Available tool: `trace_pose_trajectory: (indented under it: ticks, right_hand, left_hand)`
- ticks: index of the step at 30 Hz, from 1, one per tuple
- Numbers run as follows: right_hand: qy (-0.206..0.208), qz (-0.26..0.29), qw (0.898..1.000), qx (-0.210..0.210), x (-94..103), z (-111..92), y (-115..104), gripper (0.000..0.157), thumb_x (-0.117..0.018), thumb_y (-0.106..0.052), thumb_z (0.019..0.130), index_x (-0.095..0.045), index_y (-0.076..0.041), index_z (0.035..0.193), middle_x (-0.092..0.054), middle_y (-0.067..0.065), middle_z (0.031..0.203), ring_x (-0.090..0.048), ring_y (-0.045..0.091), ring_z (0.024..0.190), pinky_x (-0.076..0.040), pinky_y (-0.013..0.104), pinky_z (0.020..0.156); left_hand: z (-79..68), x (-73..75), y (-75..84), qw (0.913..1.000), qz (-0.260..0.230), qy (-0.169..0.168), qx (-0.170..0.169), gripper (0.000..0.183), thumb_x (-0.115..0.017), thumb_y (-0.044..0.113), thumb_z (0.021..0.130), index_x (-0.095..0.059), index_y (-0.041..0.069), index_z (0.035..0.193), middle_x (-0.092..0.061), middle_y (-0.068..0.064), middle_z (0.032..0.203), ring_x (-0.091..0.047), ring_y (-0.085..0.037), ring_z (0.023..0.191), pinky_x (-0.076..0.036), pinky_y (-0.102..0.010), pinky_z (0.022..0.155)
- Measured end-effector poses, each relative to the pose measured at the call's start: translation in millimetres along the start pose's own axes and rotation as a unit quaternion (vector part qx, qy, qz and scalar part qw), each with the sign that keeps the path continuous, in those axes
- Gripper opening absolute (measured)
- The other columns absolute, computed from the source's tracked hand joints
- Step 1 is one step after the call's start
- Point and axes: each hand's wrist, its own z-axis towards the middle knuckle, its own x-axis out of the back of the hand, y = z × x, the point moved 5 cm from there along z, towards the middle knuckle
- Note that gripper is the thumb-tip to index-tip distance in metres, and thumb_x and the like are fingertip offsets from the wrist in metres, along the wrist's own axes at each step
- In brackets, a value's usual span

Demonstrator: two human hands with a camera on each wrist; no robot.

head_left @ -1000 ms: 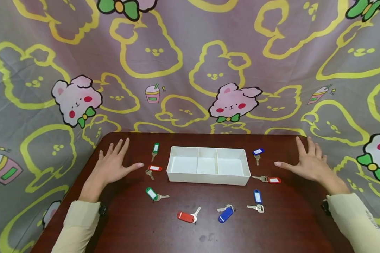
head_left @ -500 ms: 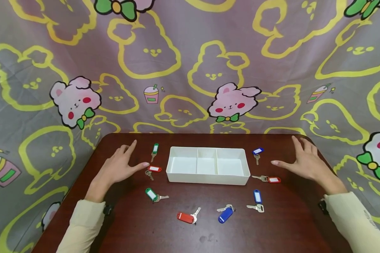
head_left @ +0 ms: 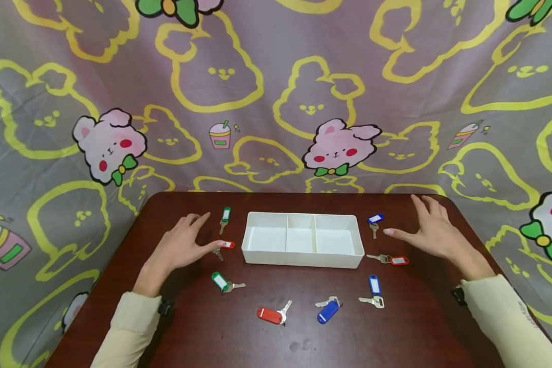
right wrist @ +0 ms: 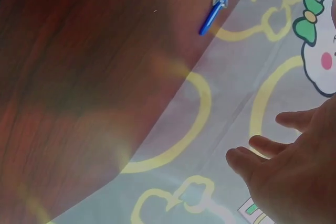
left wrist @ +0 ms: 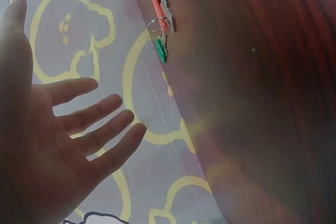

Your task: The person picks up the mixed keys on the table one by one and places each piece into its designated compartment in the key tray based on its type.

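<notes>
My left hand (head_left: 180,245) is held above the table's left side, fingers loosely extended and nothing in it. Its thumb tip overlaps a red-tagged key (head_left: 228,245) in the head view, partly covering it; contact cannot be told. Just beyond lies a green-tagged key (head_left: 226,214). On the right, my right hand (head_left: 434,234) hovers with thumb and fingers apart, holding nothing. Nearest to it are a blue-tagged key (head_left: 374,220) and another red-tagged key (head_left: 398,260). Between the hands stands a white three-compartment tray (head_left: 303,259) with nothing inside.
Closer to the viewer lie a green-tagged key (head_left: 220,281), a red-tagged key (head_left: 269,315) and two blue-tagged keys, one mid-right (head_left: 328,312) and one farther right (head_left: 374,285). A patterned curtain (head_left: 267,102) rises behind the dark wooden table (head_left: 257,352).
Both hands have moved inward toward the tray: the left to the right, its thumb now over the red-tagged key, the right to the left. Keys and tray stay put.
</notes>
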Motion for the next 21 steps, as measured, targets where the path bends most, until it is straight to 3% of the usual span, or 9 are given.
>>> trace_pose_trajectory:
  ticks: [5, 8, 11, 16, 21]
  right_hand:
    - [-0.003, 0.016, 1.0, 0.014, 0.6, 2.8, -8.5, 0.129, -0.07, -0.074, 0.086, -0.008, 0.008, 0.165, -0.01, 0.042, 0.165, -0.028, 0.064, 0.142, -0.035, 0.081, 0.109]
    - [-0.008, 0.018, 1.0, 0.017, -0.3, 4.2, -12.6, 0.127, -0.068, -0.074, 0.088, -0.01, 0.008, 0.165, -0.011, 0.04, 0.166, -0.036, 0.064, 0.141, -0.037, 0.078, 0.111]
    - [-0.013, 0.019, 1.0, 0.019, -1.3, 5.1, -16.9, 0.127, -0.067, -0.075, 0.088, -0.009, 0.008, 0.165, -0.014, 0.039, 0.168, -0.033, 0.063, 0.145, -0.033, 0.078, 0.114]
    - [-0.025, 0.022, 0.999, 0.017, -2.7, 5.2, -22.9, 0.128, -0.065, -0.078, 0.087, -0.009, 0.007, 0.166, -0.018, 0.037, 0.169, -0.027, 0.062, 0.15, -0.028, 0.078, 0.117]
    - [-0.031, 0.021, 0.999, 0.015, -4.0, 3.7, -28.9, 0.127, -0.062, -0.081, 0.087, -0.011, 0.005, 0.166, -0.018, 0.036, 0.17, -0.028, 0.06, 0.151, -0.03, 0.076, 0.118]
  left_hand:
    - [-1.5, -2.6, 2.7, 0.9999, -0.014, -0.006, 0.0, 0.1, -0.057, 0.088, 0.085, -0.061, 0.005, 0.141, -0.064, -0.02, 0.138, -0.061, -0.037, 0.124, -0.057, -0.061, 0.099]
    - [-1.9, -4.8, 5.9, 0.9995, -0.028, -0.014, -0.002, 0.083, -0.061, 0.086, 0.084, -0.07, 0.01, 0.117, -0.071, -0.011, 0.116, -0.065, -0.026, 0.101, -0.06, -0.047, 0.083]
    - [-2.7, -8.5, 8.7, 0.9991, -0.034, -0.023, -0.006, 0.071, -0.063, 0.084, 0.084, -0.068, 0.016, 0.1, -0.069, -0.003, 0.099, -0.059, -0.017, 0.085, -0.051, -0.034, 0.07]
    - [-5.6, -12.6, 11.2, 0.9973, -0.062, -0.032, -0.022, 0.053, -0.069, 0.071, 0.09, -0.069, 0.019, 0.098, -0.067, 0.002, 0.095, -0.056, -0.014, 0.081, -0.045, -0.029, 0.067]
    - [-10.0, -14.3, 14.0, 0.9956, -0.07, -0.033, -0.054, 0.035, -0.074, 0.047, 0.096, -0.073, 0.014, 0.108, -0.07, -0.002, 0.104, -0.063, -0.018, 0.088, -0.054, -0.035, 0.075]
